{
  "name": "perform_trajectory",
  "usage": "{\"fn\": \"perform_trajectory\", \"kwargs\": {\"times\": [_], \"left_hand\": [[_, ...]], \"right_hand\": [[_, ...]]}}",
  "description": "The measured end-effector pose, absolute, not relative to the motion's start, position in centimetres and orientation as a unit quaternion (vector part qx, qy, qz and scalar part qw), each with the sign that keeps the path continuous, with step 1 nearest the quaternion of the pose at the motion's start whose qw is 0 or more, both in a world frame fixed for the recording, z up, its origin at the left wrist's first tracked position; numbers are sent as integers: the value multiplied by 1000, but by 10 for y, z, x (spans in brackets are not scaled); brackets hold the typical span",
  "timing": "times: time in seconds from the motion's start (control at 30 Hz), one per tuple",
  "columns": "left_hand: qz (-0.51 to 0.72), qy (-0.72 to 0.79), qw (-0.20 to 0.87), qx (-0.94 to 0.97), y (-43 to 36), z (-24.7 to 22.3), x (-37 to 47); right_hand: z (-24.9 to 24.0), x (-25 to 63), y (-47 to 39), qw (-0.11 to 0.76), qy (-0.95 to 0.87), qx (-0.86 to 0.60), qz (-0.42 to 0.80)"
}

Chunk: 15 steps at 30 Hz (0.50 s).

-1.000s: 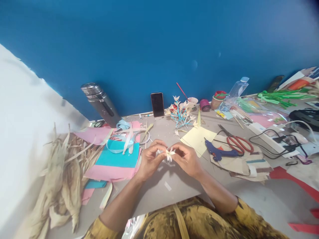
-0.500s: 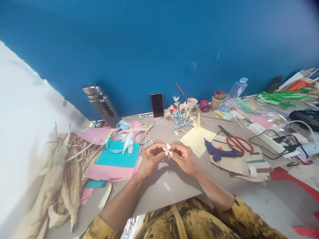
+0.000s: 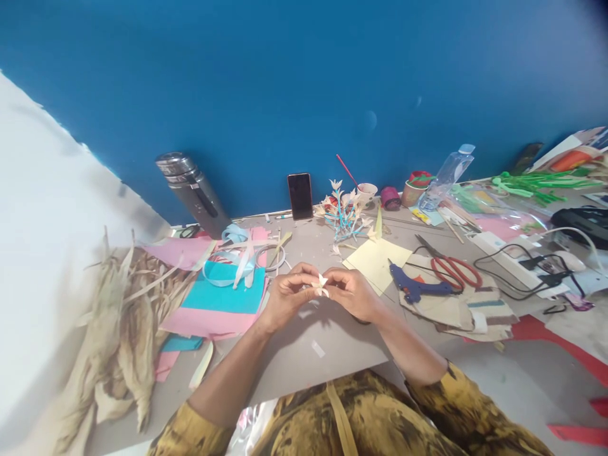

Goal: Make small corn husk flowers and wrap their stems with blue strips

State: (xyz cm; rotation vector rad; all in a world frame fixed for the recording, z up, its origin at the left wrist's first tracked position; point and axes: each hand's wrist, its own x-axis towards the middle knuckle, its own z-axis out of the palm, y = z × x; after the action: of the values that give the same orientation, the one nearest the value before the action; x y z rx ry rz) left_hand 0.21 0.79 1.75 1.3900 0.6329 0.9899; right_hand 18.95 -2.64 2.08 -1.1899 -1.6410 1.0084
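A small cream flower [image 3: 322, 287] with pointed petals is pinched between both hands above the middle of the table. My left hand [image 3: 292, 294] grips it from the left with thumb and fingertips. From the right, my right hand [image 3: 352, 293] closes on the petals in the same way. The flower's underside is hidden by the fingers. Beyond the hands stands a bunch of similar cream flowers on blue stems [image 3: 345, 215]. Yellow paper squares [image 3: 379, 261] lie just past my right hand, and a blue sheet [image 3: 225, 293] lies left of my left hand.
A blue glue gun [image 3: 418, 288] and red-handled scissors [image 3: 453, 269] lie at right, near a power strip [image 3: 515, 263] with cables. Dried husks [image 3: 128, 342] cover the left side. A flask [image 3: 194, 196], a phone [image 3: 300, 196] and a plastic bottle [image 3: 446, 177] stand along the wall.
The fingers have shifted slightly around the flower, and its petals now face a little differently. Both hands still hold it in nearly the same place. The view has tilted slightly.
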Motion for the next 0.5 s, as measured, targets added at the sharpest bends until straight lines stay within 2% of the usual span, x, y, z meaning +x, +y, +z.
{"fn": "perform_trajectory", "kwargs": {"times": [0.5], "left_hand": [[430, 283, 636, 576, 11, 12, 2]], "right_hand": [[18, 187, -25, 404, -644, -480, 438]]}}
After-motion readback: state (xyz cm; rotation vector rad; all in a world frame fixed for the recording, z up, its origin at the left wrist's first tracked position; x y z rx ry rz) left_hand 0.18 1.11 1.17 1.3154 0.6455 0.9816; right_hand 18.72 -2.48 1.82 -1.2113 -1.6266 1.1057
